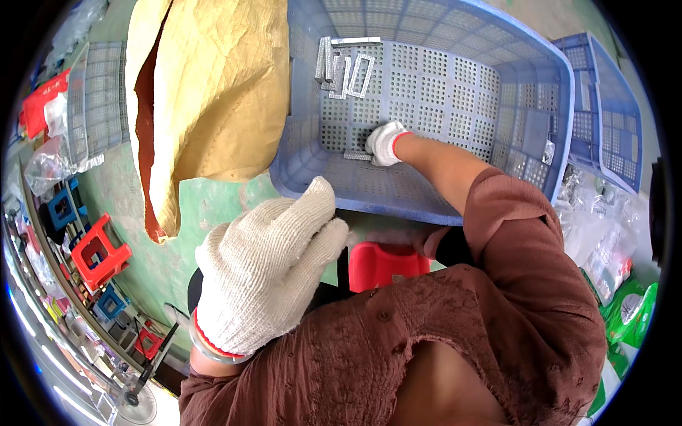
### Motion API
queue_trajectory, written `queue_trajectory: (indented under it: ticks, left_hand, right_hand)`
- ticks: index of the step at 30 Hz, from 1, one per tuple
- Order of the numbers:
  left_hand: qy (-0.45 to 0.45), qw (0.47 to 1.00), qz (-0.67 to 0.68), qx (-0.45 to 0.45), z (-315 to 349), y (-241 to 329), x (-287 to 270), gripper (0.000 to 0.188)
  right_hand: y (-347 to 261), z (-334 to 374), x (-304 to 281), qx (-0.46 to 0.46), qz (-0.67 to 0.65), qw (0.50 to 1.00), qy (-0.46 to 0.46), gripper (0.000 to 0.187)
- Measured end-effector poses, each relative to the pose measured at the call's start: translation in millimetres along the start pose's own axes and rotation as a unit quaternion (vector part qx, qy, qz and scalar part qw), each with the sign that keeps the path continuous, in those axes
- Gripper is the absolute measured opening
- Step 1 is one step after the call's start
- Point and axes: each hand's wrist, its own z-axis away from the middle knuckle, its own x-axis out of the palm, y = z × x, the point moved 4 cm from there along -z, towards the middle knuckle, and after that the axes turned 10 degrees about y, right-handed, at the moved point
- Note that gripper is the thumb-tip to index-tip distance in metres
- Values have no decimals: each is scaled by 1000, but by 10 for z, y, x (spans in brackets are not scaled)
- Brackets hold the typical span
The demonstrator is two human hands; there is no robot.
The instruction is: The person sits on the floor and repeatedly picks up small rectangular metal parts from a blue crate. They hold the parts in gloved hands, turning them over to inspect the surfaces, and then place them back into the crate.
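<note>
White knitted gloves with red cuffs cover both my hands. My right hand (386, 144) reaches down into the blue plastic crate (426, 211), near its close wall. Its bent fingers close at the end of a small silvery metal piece (357, 156); the fingertips are partly hidden. Outside the crate's near left corner, my left hand (266, 266) hovers back upward. Its forefinger and thumb stretch forward with a gap between the tips, and nothing shows in it. Several similar silvery metal pieces, including a rectangular frame (361, 76), sit in the crate's far left corner.
A yellow woven sack (220, 92) stands against the crate's left side. Another blue crate (604, 113) is at the right, above clear plastic bags (600, 227). A red stool (99, 252) stands on the green floor at left; a red seat (387, 266) shows below the crate.
</note>
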Motion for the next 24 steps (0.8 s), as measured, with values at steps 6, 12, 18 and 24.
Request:
queue_trajectory:
  ticks: [6, 12, 18, 24]
  left_hand:
    - [25, 998, -16, 49, 25, -57, 43, 31]
    - [-1, 1000, 12, -2, -9, -52, 20, 33]
    - [-36, 998, 1, -43, -35, -81, 3, 34]
    - [-40, 998, 48, -27, -7, -174, 22, 34]
  right_hand:
    - [169, -117, 71, 48, -73, 996, -26, 38]
    - [157, 51, -104, 111, -157, 981, 1, 52]
    - [365, -310, -123, 65, -304, 951, -3, 46]
    - [588, -547, -645, 99, -867, 432, 229, 17]
